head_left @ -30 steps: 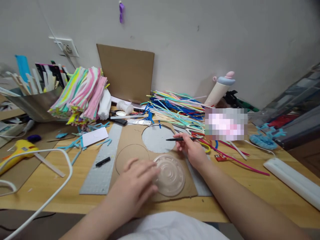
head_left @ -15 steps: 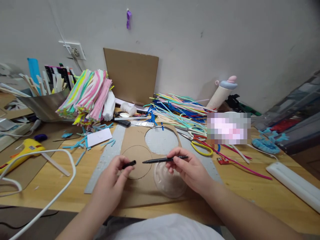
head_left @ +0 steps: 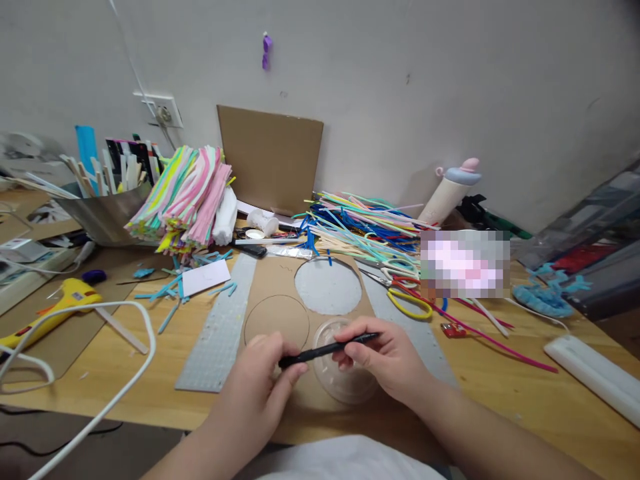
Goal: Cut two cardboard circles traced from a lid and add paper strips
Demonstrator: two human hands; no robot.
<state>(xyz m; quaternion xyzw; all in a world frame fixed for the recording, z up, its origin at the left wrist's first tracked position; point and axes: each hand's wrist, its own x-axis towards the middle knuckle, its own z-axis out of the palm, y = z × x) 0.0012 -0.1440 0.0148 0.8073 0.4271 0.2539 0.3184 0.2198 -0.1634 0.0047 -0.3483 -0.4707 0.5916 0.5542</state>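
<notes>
From my remote seat I log one pen [head_left: 330, 349] above the near half of the card [head_left: 270, 283], pinched in the right hand [head_left: 385, 357], with one cap [head_left: 287, 362] pinched by the left hand [head_left: 265, 373] at its tip (fully seated or not, I cannot tell). My judgement: hold both on one line and press straight, without twisting. Count: one card, with one hole [head_left: 327, 287] far right and one drawn circle [head_left: 277, 320] at left; one lid [head_left: 345, 387] near right on it; apparently two scissors [head_left: 410, 305] by its right edge.
</notes>
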